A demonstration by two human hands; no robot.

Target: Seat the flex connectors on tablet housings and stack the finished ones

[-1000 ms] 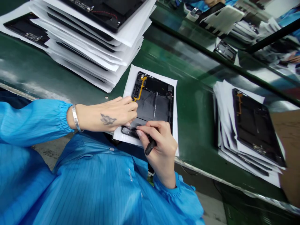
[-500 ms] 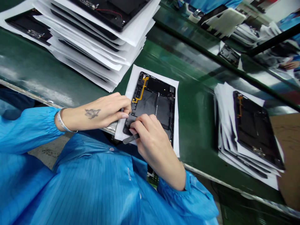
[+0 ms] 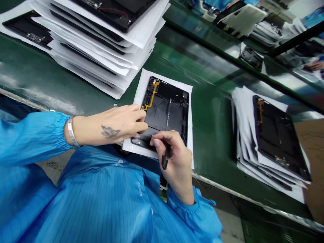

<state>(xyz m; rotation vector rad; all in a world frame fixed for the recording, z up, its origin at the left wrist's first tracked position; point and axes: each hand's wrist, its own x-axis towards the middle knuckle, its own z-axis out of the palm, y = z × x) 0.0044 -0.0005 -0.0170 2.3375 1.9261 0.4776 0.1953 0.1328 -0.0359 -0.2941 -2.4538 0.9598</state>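
A black device housing (image 3: 159,113) with an orange flex cable (image 3: 153,96) lies on a white sheet (image 3: 189,135) at the table's near edge. My left hand (image 3: 113,125) rests over the housing's left edge, its fingers bent together; whatever they may grip is hidden. Over the lower part of the housing is my right hand (image 3: 174,155), thumb and index finger pinched. It holds a dark tool (image 3: 165,158), which looks like tweezers, with the thick end against the palm. The tool's tip is too small to make out.
A tall stack of housings and white sheets (image 3: 101,60) stands at the left. On the right is another stack (image 3: 278,138) beside a cardboard box (image 3: 311,162). A dark rail (image 3: 215,54) runs across behind. Other people's hands and blue sleeves show at the far right.
My left hand has shifted slightly right over the housing. My right hand has turned palm upward and moved right, and the tool has swung from pointing left to lying against the palm.
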